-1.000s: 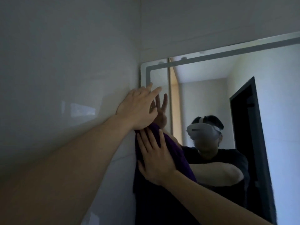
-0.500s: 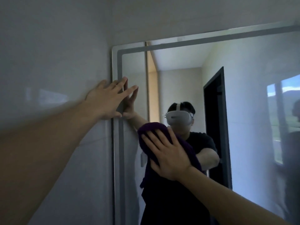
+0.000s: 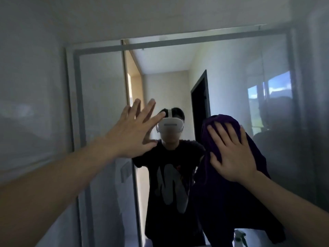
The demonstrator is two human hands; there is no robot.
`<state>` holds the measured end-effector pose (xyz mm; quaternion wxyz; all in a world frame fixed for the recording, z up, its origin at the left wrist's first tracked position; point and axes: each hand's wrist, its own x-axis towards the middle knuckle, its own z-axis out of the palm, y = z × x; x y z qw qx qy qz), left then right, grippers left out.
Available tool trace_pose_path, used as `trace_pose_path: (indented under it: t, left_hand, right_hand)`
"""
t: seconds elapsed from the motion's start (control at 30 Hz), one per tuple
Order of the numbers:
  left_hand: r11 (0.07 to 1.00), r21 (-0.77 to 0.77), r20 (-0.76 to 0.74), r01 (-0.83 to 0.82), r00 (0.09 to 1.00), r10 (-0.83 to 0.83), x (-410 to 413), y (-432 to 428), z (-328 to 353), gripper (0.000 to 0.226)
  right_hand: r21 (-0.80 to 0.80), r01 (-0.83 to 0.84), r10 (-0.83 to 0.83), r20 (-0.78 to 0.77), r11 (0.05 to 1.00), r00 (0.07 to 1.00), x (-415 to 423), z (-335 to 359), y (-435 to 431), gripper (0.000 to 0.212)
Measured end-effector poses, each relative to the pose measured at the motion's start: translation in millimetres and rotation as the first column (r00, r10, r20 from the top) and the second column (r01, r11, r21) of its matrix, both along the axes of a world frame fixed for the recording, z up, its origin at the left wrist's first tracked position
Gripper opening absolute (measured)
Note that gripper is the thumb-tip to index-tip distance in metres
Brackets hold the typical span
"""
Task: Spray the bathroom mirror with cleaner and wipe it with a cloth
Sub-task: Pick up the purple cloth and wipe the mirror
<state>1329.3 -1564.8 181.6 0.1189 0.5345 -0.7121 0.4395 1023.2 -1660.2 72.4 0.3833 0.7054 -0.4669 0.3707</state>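
Observation:
The large wall mirror (image 3: 231, 72) fills most of the head view, framed by a pale band along its top and left edges. My right hand (image 3: 231, 154) presses a dark purple cloth (image 3: 220, 202) flat against the glass at centre right; the cloth hangs down below my palm. My left hand (image 3: 135, 131) is spread open with fingers apart, palm toward the glass at centre left, holding nothing. A spray bottle top (image 3: 239, 237) shows at the bottom edge under the cloth.
A glossy tiled wall (image 3: 32, 104) runs along the left, meeting the mirror's left edge. The mirror reflects a person in a black shirt, a dark doorway and a bright window on the right.
My right hand has swept the purple cloth rightward across the glass, away from the left edge. My left hand has left the mirror's left frame and moved right, onto the glass area.

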Motion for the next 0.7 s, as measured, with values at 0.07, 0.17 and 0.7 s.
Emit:
trace_pose_path:
  t: [0.07,0.17,0.7]
  left_hand:
    - [0.997,-0.035,0.038,0.073,0.997,-0.072,-33.3,-16.3,-16.4,0.082]
    - [0.984,-0.096,0.136,0.15,0.981,-0.136,-68.3,-39.1,-36.1,0.074]
    - [0.919,-0.312,0.246,0.242,0.955,-0.168,-93.2,-88.5,-61.7,0.069]
  right_hand:
    - [0.006,0.021,-0.021,0.02,1.0,1.0,-25.8,-5.8,-5.6,0.082]
    - [0.017,0.077,-0.078,0.046,0.997,0.996,-67.6,-15.2,-14.3,0.084]
    - [0.116,0.116,-0.158,0.482,0.987,0.862,-157.7,-91.3,-36.9,0.081]
